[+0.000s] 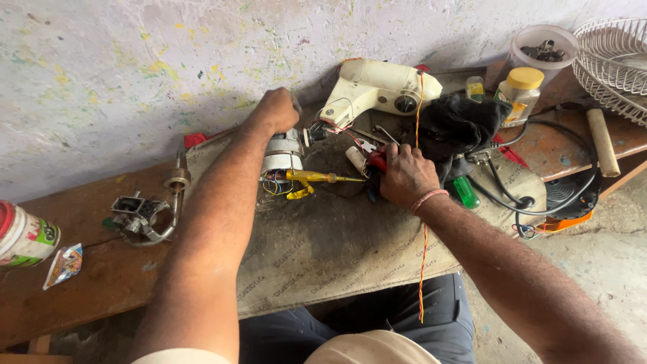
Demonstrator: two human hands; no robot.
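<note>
My left hand (278,111) is closed over the top of a small electric motor (283,154) with coloured wires, standing on a brown mat (323,249). A yellow-handled screwdriver (315,176) lies just in front of the motor. My right hand (406,175) rests fingers-down on red-handled pliers (376,160), gripping them, beside a black cloth (458,125). A cream appliance housing (377,87) lies behind both hands, joined to the motor by thin wires. A twisted red-and-yellow wire (423,269) runs from the housing over my right wrist and hangs off the bench edge.
On the wooden bench (101,269) lie a metal bracket part (145,216), a printed tin (23,236) and a small packet (64,265) at left. At right are a green screwdriver handle (466,192), black cable (539,202), jars (520,94), a wire fan guard (617,61) and a wooden handle (602,141).
</note>
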